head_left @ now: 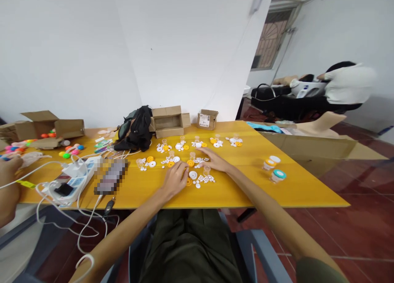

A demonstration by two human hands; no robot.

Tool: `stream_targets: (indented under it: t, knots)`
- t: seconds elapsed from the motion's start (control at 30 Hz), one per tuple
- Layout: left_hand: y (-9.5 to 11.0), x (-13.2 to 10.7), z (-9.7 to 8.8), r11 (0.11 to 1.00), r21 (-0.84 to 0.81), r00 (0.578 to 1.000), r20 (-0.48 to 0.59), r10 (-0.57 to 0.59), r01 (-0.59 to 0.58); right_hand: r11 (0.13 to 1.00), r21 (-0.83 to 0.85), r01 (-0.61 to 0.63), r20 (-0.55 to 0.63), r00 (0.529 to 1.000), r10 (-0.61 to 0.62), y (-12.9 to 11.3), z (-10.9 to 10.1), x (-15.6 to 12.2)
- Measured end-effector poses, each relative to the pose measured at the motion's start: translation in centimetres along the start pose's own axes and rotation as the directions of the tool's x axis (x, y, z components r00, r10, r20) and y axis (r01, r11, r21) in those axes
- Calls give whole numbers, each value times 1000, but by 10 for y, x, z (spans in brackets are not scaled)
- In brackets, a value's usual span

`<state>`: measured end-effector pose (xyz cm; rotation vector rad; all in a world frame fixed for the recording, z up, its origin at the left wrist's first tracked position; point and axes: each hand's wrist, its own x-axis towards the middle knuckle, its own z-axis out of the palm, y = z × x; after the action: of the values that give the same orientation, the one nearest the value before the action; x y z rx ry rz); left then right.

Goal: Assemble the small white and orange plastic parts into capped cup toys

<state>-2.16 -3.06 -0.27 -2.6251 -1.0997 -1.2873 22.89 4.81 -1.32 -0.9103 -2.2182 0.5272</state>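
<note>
My left hand [177, 179] rests low over the table with its fingers curled and pressed together. Its fingertips are by a yellow ring-like lid [188, 181], and what they hold, if anything, is hidden. My right hand [214, 160] reaches in from the right, fingers stretched out and apart, above small white perforated pieces [202, 160]. Between and in front of the hands lie a white round disc [193, 175], small white caps [198, 185] and more white dotted pieces [207, 179]. A clear plastic cup [207, 170] stands just below the right hand.
Several similar groups of cups, discs and pieces spread behind. Closed jars [278, 175] stand at the right. Left are a phone [111, 176], a power strip [83, 180] with cables, and another person's hand [10, 164]. A black bag [137, 129] and cardboard boxes [168, 122] line the wall.
</note>
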Motion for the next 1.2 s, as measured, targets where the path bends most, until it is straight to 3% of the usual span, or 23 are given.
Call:
stream_targets:
  t: [0.27, 0.8, 1.2]
  knots:
    - [2, 0, 0, 1000, 1, 999, 44, -5, 5, 997, 4, 75, 149, 986, -74, -14, 13, 26]
    - [1, -1, -1, 999, 7, 997, 76, 33, -34, 985, -125, 122, 163, 982, -101, -23, 17, 25]
    - [-1, 0, 0, 990, 17, 961, 243, 132, -140, 980, -142, 141, 168, 979, -116, -25, 18, 27]
